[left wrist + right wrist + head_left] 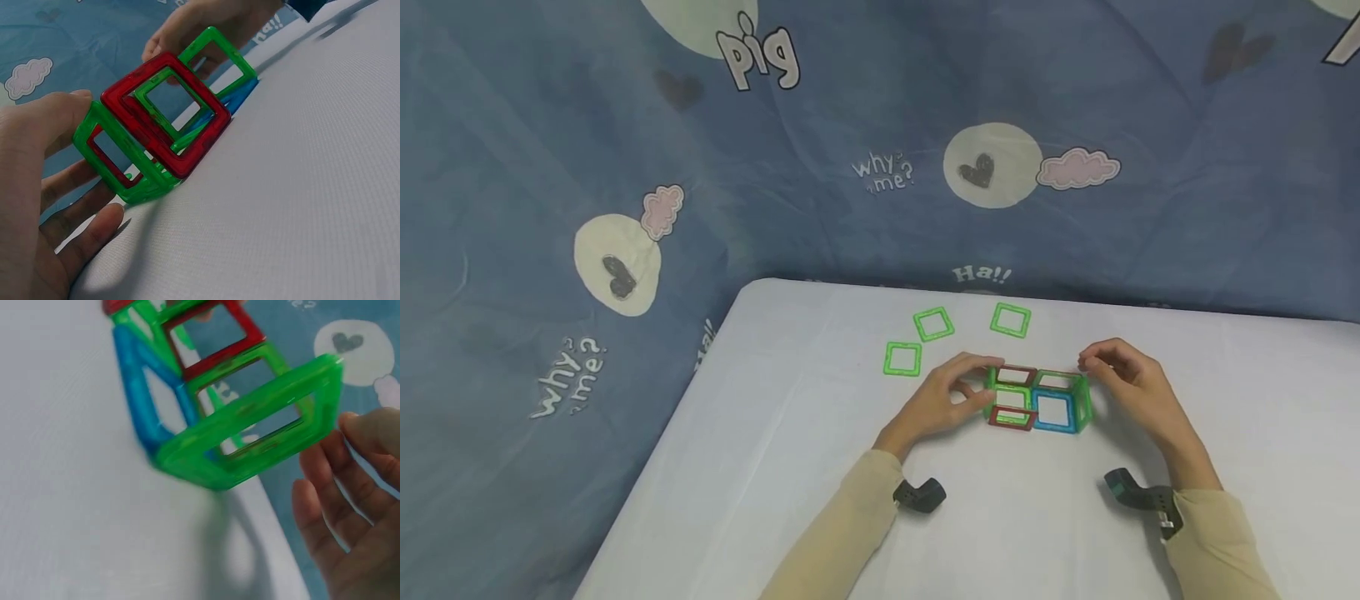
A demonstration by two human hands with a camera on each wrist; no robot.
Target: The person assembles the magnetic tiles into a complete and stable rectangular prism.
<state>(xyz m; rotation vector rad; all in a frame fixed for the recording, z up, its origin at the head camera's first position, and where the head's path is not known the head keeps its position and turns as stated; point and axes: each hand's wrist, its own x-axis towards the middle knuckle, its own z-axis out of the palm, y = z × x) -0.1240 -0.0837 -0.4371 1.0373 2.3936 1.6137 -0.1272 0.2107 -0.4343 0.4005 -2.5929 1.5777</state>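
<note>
A box-like build of square magnetic tiles stands on the table. A blue tile (1054,428) and a green one lie flat as its floor. A red tile (209,147) stands upright at the front left; a red and a green tile form the back. My left hand (942,398) grips the green tile (132,150) at the left end, thumb and index finger at its edges. Past the right end, my right hand (1126,379) hovers with loosely bent fingers and no tile in it. Its fingertips (347,419) are close to a corner of the green end tile (250,419).
Loose green square tiles lie behind and left of the build: one at the left (902,359), one farther back (933,324), and another (1011,320) near the back edge. The white-covered table (820,358) ends at a blue printed cloth (850,225).
</note>
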